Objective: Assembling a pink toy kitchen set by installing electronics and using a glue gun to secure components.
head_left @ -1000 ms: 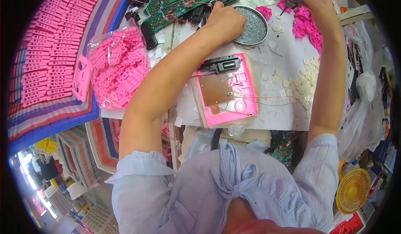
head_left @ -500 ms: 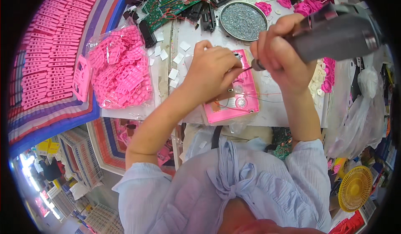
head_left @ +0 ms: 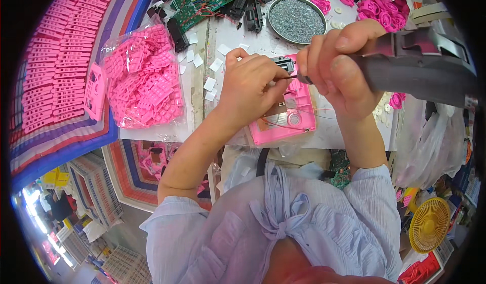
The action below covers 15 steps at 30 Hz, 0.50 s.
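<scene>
My right hand [head_left: 344,71] is wrapped around a dark grey power screwdriver [head_left: 405,71], held nearly level over the work. Its thin bit points left and meets the fingertips of my left hand [head_left: 253,84]. The thumb and forefinger there are pinched together; whatever lies between them is hidden. Under both hands a pink plastic housing [head_left: 302,109] lies on the table, its inside facing up. It contains a black part [head_left: 284,64] near the far end, a brown circuit board [head_left: 276,107], thin wires and a round clear-looking part [head_left: 293,119].
A round dish of small screws [head_left: 297,20] stands beyond the housing. Green circuit boards [head_left: 202,0] with wires are heaped at far left. A bag of pink parts [head_left: 144,81] sits left, beside a blue-edged tray [head_left: 114,132]. White squares [head_left: 209,84] and pink rosettes [head_left: 379,10] lie scattered.
The power screwdriver's body has dropped a little and swung toward me at its right end. My left fingers stay at the bit, and more of the black part now shows.
</scene>
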Available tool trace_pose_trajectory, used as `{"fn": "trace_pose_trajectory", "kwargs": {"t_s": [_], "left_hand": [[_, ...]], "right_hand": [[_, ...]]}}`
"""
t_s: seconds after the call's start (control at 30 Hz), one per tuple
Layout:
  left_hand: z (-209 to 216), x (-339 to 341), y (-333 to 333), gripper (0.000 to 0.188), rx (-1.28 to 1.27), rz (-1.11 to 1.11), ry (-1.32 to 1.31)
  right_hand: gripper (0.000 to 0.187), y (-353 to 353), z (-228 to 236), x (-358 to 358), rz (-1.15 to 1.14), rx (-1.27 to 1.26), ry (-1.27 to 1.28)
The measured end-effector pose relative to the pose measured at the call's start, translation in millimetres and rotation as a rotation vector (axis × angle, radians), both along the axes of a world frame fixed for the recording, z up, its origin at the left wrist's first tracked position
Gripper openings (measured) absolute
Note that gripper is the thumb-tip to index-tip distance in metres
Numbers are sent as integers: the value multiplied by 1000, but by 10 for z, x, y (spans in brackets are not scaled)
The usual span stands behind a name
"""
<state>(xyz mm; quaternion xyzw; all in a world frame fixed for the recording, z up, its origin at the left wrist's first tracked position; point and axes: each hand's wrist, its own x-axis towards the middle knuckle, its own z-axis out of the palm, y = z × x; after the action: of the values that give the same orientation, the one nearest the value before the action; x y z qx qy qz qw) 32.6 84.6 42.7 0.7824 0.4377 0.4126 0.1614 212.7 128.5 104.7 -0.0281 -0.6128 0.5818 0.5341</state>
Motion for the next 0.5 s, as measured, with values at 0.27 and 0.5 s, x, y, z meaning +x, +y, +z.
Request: {"fn": "trace_pose_trajectory", "kwargs": {"t_s": [0.27,0.5], "left_hand": [[-26,-59,7,18,112,54,145],[-144,-7,27,34,1,208,348]], "right_hand": [[20,34,-18,-56,10,12,24],[14,301,-353,-90,-226,-114,30]]}}
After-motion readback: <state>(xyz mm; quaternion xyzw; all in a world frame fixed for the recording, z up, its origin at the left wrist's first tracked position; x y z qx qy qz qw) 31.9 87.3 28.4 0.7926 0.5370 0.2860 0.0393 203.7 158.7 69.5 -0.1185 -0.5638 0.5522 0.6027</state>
